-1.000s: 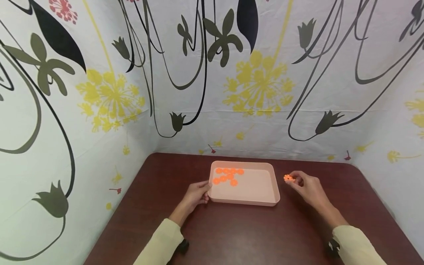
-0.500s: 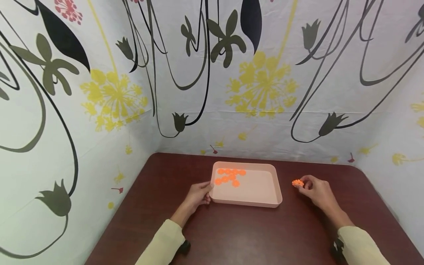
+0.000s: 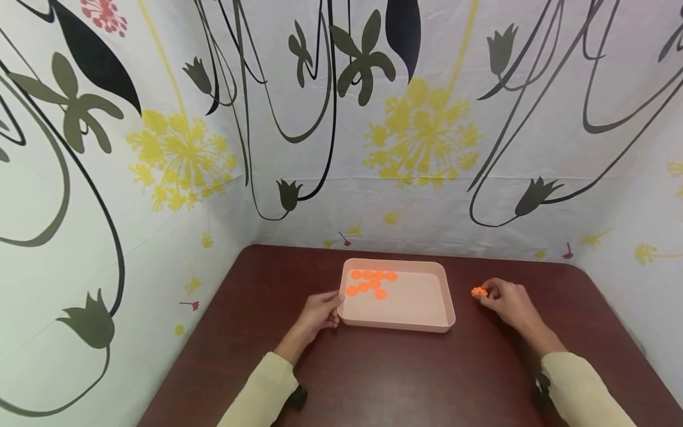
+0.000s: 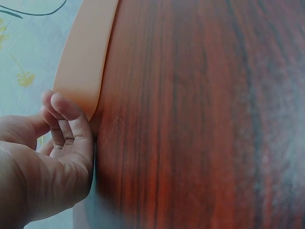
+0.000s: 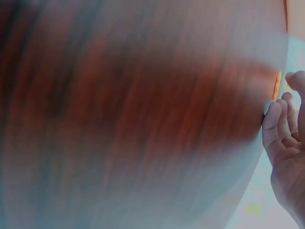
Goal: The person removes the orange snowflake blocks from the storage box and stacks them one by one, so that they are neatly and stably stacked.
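White cloth [image 3: 347, 163] with printed yellow blooms and dark curly stems is hanging all around the back and sides of a dark reddish-brown wood-grain table [image 3: 384, 376]. So a pale pink tray [image 3: 418, 305] is sitting toward the far side, with a bunch of orange discs [image 3: 368, 275] lying in its left half. The left hand [image 3: 318, 312] is gripping the tray's left side, thumb up top by the rim and the other fingers curling underneath. Over to the right, well apart from the tray's right wall, the right hand [image 3: 510, 303] is pinching an orange flower-shaped piece [image 3: 479, 292] between thumb and fingertips, low over the wood. Can't tell if it's touching the tabletop. Both arms are showing pale yellowish sleeves [image 3: 259, 388], with something dark peeking out under each, too hidden to make out.
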Tool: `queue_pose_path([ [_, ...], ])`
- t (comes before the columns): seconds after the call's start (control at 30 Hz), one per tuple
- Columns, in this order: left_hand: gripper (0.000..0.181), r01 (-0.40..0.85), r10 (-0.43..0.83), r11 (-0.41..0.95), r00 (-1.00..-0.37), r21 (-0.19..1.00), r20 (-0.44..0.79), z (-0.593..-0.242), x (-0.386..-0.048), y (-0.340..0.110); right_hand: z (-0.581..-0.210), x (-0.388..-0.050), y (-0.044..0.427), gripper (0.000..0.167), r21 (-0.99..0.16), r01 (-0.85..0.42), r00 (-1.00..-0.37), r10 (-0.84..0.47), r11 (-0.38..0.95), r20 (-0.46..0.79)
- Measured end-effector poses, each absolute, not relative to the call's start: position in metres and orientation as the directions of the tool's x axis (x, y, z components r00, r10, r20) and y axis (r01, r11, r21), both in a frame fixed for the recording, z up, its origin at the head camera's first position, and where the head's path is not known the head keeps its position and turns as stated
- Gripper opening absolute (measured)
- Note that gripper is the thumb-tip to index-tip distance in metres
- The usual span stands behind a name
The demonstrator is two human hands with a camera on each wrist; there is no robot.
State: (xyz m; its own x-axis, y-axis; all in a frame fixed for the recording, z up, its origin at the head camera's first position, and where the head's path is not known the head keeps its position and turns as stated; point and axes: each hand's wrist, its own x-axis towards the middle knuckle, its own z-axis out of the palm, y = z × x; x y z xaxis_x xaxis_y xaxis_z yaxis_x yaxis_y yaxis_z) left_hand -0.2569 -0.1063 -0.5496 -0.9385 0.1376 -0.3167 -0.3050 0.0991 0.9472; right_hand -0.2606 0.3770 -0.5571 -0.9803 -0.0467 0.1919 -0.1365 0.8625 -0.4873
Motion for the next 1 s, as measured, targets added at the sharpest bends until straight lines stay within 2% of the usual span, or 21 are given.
queue_pose_path([
  [1.0, 0.050, -0.310, 0.140, 0.099, -0.936, 0.946, -0.322, -0.5476, -0.2559, -0.1070, -0.5567, -0.2658, 0.3777, 0.030, -0.504, -0.121, -0.989, -0.059, 0.855, 0.136],
])
